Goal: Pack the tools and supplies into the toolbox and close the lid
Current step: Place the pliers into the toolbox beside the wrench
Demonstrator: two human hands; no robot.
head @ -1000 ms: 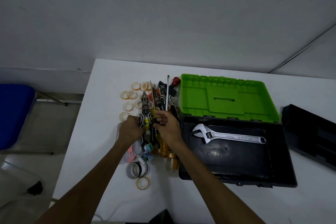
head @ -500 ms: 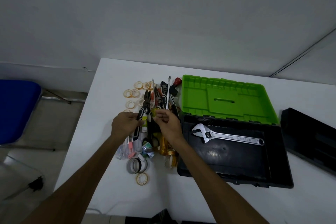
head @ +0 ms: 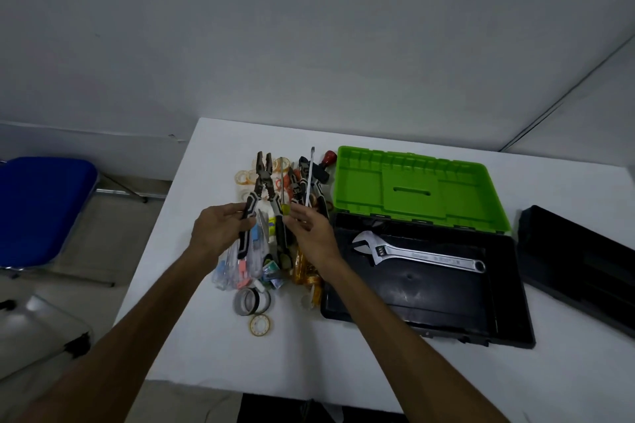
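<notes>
The left hand (head: pixel 220 233) is closed around one black-and-white handle of a pair of pliers (head: pixel 262 187), which is lifted above the pile with its jaws pointing to 12 o'clock. The right hand (head: pixel 314 233) is held just beside it at 3 o'clock, and the fingers are pinched on a thin metal shaft of a screwdriver (head: pixel 310 178); whether the other pliers handle is also touched by this hand cannot be told. Under both hands a pile of supplies (head: pixel 271 271) is spread on the white surface (head: pixel 213 347): small packets, an amber handle and further dark tools, not all of which can be identified. At 6 o'clock from the pile a grey tape roll (head: pixel 252 300) is lying, and just below it a small yellow tape roll (head: pixel 260 324) is seen. Several small clear tape rolls (head: pixel 245 178) are placed at 12 o'clock, partly hidden behind the pliers. At 3 o'clock from the hands the black toolbox (head: pixel 508 302) is standing open, with its green lid (head: pixel 419 192) laid back toward 12 o'clock. Inside the box an adjustable wrench (head: pixel 417 252) is lying flat. Further at 3 o'clock a black tray (head: pixel 580 268) is resting apart from the box. At 9 o'clock, off the surface, a blue chair (head: pixel 41 209) is visible.
</notes>
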